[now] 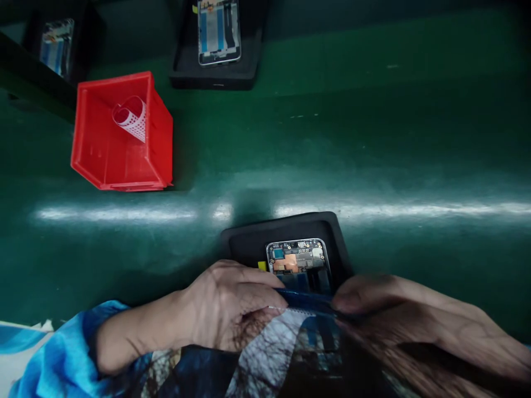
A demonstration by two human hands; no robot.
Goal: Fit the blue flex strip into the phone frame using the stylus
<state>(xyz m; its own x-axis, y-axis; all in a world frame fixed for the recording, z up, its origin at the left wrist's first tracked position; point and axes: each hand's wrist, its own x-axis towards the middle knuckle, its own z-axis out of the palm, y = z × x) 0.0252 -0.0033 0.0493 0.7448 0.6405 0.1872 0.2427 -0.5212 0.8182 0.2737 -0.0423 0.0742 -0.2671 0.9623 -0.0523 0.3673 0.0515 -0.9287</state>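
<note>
At six o'clock, an open phone (299,264) lies in a black tray (249,240). The left hand (232,304) and right hand (398,309) pinch a thin blue strip (307,300) across it; light, flimsy, best gripped at its ends.

A deep green mat (373,138) is gleaming under white streaks of glare, and a bright red bin (120,135) is showing a curled white strip dotted with red (131,117). The black foam tray (286,235) is cradling a silver-framed phone (298,260) flashing copper, blue and yellow inside. A blue-and-white sleeve (53,354) is showing below.
</note>
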